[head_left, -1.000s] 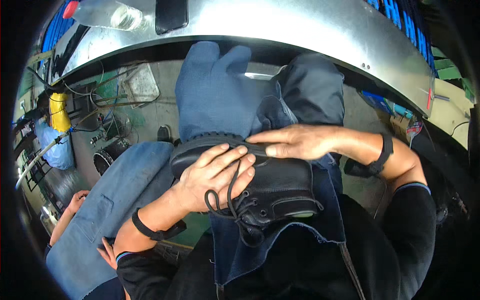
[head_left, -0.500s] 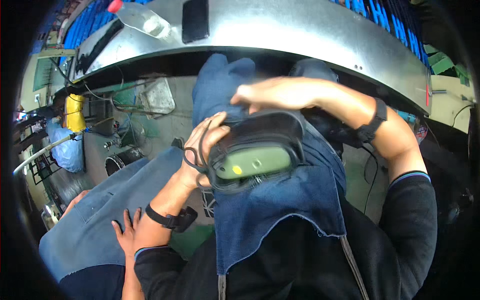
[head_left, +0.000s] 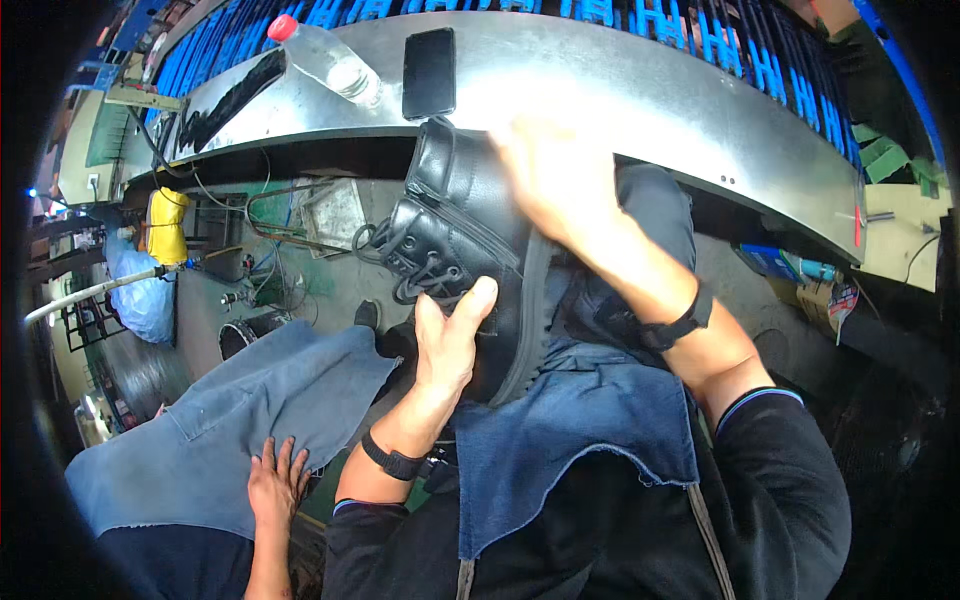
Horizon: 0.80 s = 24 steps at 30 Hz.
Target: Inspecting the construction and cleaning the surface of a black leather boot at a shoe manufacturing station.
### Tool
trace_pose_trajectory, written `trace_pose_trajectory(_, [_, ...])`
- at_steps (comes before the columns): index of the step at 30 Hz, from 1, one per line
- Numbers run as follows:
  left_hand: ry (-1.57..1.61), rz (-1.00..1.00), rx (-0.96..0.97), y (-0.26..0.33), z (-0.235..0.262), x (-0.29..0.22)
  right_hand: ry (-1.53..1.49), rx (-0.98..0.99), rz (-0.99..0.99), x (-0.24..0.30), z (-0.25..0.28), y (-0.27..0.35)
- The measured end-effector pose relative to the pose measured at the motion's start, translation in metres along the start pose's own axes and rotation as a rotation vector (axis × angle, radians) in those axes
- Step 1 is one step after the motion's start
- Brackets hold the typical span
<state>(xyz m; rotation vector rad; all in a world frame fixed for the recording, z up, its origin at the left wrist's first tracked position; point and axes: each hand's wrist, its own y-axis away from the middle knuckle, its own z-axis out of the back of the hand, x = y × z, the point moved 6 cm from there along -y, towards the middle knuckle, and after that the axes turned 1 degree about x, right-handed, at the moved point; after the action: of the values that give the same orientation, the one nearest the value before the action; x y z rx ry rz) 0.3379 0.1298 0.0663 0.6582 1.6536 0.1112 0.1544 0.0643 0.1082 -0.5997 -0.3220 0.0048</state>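
A black lace-up boot (head_left: 462, 235) stands on end over my lap, its collar up against the metal bench edge and its laces facing left. My left hand (head_left: 450, 335) grips the boot's lower part near the laces. Blurred with motion, my right hand (head_left: 555, 185) lies on the boot's far side by the sole. A blue denim apron (head_left: 575, 420) covers my lap beneath the boot.
A curved metal bench (head_left: 620, 85) runs across the top, with a black phone (head_left: 430, 72) and a clear plastic bottle (head_left: 325, 55) on it. At my left sits another person in a denim apron (head_left: 230, 430), a hand (head_left: 275, 480) resting on it. A yellow container (head_left: 165, 225) stands on the cluttered floor.
The boot has been turned from sole-up across my lap to standing on end with its collar toward the bench. Both hands shifted with it, the right one sweeping upward.
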Motion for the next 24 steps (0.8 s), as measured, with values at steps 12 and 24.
trace_pose_trajectory(12, [0.228,-0.168,-0.167,0.032,0.055,0.013,-0.477,0.344,0.292,0.141,0.046,0.061])
trace_pose_trajectory(24, [0.035,-0.566,-1.046,0.195,0.282,-0.047,-1.106,0.437,-0.311,-0.024,0.064,0.104])
